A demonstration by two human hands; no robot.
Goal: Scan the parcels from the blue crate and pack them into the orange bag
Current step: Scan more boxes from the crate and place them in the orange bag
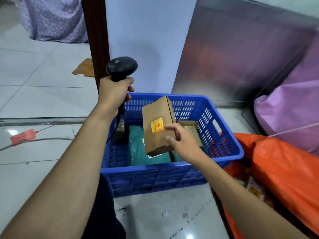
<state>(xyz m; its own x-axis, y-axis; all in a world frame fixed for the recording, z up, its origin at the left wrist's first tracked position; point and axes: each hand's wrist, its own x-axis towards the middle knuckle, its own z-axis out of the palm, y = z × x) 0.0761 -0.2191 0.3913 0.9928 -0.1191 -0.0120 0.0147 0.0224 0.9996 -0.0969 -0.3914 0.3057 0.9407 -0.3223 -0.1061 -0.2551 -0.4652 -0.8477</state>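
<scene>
A blue crate (172, 176) stands on the floor in front of me. My right hand (183, 142) grips a brown cardboard box (156, 116) with a yellow fragile sticker, lifted and tilted above the crate. My left hand (114, 93) grips a black barcode scanner (121, 67) upright over the crate's far left corner, its head pointing away. Inside the crate lie green mailer parcels (138, 149) and another cardboard box (191, 130). The orange bag (283, 163) lies open to the right of the crate, with parcels partly visible inside.
A dark wooden post (96, 35) rises just behind my left hand. A metal panel (233, 57) leans at the back. A pink sack (290, 107) sits at right, a purple sack (53, 19) at far left. A flat cardboard piece (84, 68), red tag (22, 136) and grey cable (34, 141) lie on the tiles.
</scene>
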